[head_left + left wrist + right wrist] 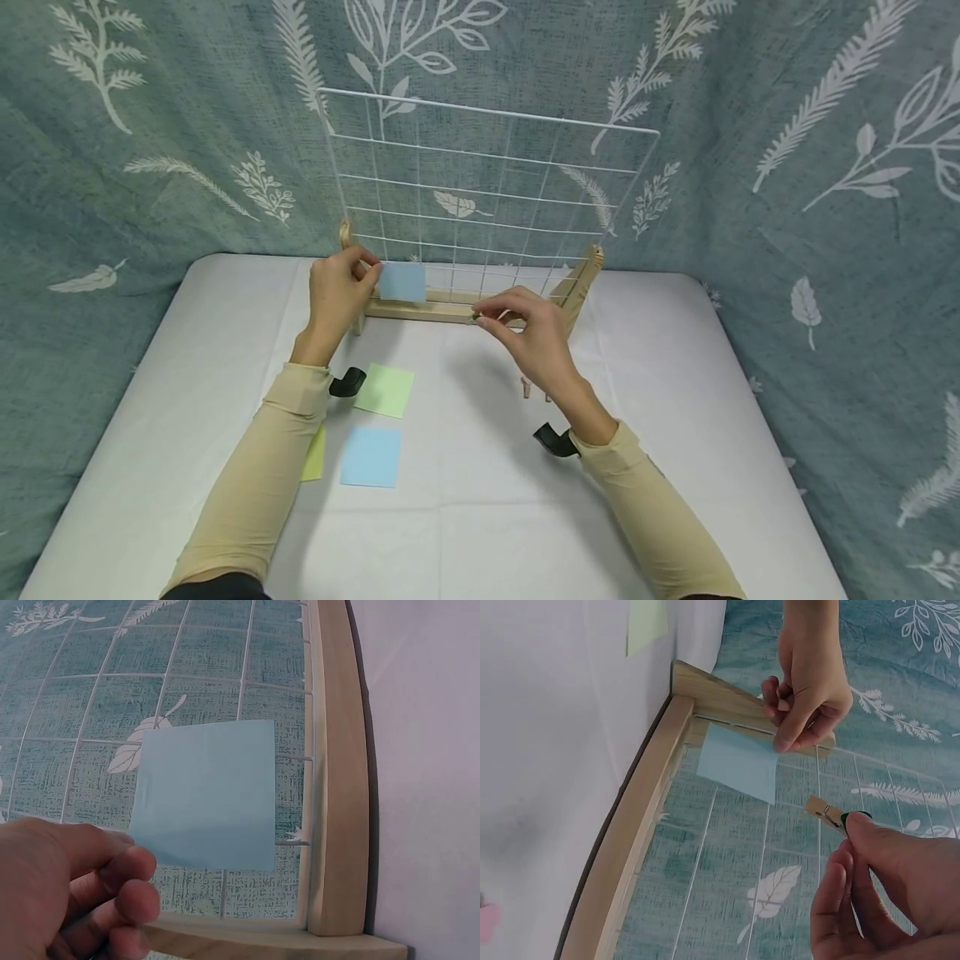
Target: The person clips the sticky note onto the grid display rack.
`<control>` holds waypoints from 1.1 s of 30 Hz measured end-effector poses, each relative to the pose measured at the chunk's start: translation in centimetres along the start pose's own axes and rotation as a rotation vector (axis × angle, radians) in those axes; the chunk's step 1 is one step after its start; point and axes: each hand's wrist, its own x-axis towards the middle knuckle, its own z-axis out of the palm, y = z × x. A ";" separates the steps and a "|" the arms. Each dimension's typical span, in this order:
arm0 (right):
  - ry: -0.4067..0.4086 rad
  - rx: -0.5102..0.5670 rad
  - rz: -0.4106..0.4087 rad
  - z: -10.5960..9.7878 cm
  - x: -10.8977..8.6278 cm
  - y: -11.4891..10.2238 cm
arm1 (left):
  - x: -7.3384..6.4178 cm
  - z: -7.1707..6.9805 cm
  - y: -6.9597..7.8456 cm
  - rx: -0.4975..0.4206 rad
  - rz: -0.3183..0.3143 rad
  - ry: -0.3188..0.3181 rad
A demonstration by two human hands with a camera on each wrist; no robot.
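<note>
My left hand [339, 292] pinches a light blue paper square [403, 283] at its left edge, thumb and forefinger together. The paper lies upright in front of the lower left part of a white wire grid [487, 155]. Between the thumb and forefinger of my right hand [531, 327] is a small wooden clothespin [823, 812] with a dark green part near the fingertips. In the right wrist view its wooden end points toward the blue paper, with a gap between them. The grid leans back in a wooden stand [343, 787].
On the white-covered table [465, 542] lie a pale green paper square [385, 390], another blue square [371, 457] and a yellow-green one [314, 456] partly under the left sleeve. Small clothespins [526, 387] lie below the right hand. A patterned teal cloth [750, 208] hangs behind.
</note>
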 end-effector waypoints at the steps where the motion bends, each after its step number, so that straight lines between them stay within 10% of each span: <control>1: 0.002 -0.002 -0.009 0.2 0.2 -0.1 | 0.0 0.0 0.0 0.000 0.001 0.000; 33: 0.104 -0.038 -0.187 5.4 5.4 -0.3 | 0.0 -0.1 -0.3 0.006 0.014 -0.005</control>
